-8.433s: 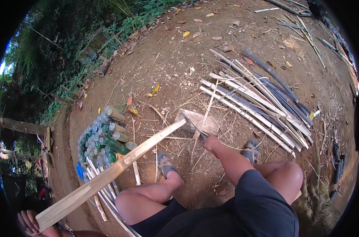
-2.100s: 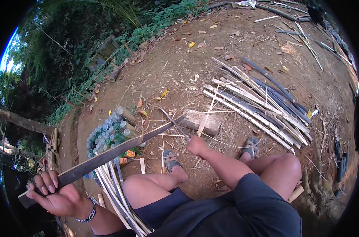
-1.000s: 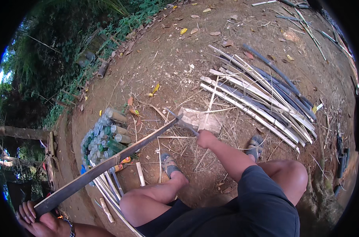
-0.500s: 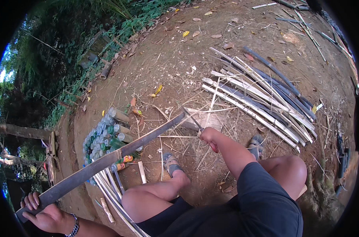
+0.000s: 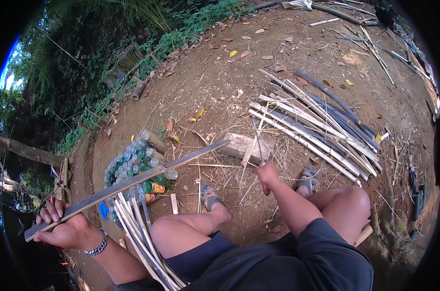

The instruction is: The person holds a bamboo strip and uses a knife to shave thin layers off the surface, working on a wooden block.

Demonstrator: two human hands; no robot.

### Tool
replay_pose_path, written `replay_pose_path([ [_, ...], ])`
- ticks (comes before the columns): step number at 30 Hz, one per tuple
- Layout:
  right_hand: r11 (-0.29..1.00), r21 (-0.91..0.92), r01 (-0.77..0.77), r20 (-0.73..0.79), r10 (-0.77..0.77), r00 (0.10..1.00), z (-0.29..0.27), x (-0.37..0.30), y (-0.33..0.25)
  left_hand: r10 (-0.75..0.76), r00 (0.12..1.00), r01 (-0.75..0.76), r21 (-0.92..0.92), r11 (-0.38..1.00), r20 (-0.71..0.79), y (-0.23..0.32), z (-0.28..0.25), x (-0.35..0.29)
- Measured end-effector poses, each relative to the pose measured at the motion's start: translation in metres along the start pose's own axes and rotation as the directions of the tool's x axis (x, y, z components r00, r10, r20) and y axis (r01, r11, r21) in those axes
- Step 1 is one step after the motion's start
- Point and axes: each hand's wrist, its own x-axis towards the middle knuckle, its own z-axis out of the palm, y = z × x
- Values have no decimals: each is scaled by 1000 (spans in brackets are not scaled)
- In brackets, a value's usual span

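Note:
My left hand (image 5: 70, 227) grips the near end of a long split bamboo strip (image 5: 133, 182), fingers on the far side and thumb along its edge. The strip slants up to the right, its far tip beside a rectangular wooden block (image 5: 234, 144) on the ground. Closed round the red handle of a knife (image 5: 259, 140), my right hand (image 5: 267, 173) holds the narrow blade pointing away, over the block's right part. Blade and bamboo strip are apart. A pale thin sliver crosses the block; whether the blade touches it, I cannot tell.
Right of the block lies a pile of split bamboo strips (image 5: 317, 126). Plastic bottles (image 5: 140, 162) cluster on the left, partly behind the held strip. More pale strips (image 5: 133, 225) lie beside my left leg. Shavings and leaves litter the dirt; green plants (image 5: 181, 34) edge the far left.
The knife has swung right, away from the bamboo strip's far end, and now points more upright. My left hand has risen and turned the strip, so its narrow edge shows more.

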Motion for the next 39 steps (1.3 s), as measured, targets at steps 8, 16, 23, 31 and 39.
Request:
replay_pose_path([
  [8,905,85,417,276,-424,863,33,-113,-122,-25,1000,26,26,999,-12,12,25,-23],
  [16,885,5,465,409,-426,807,30,-93,-119,-55,997,60,96,994,-53,27,2,-34],
  [23,923,-20,383,464,-331,822,35,-87,-110,-68,998,68,-2,998,11,34,1,-42],
  [31,939,-87,332,415,-268,869,21,-63,-123,-171,977,183,-90,979,127,32,-3,-31],
  [39,939,-75,334,415,-276,867,40,-49,-92,-95,993,100,76,992,-71,27,-5,-23],
])
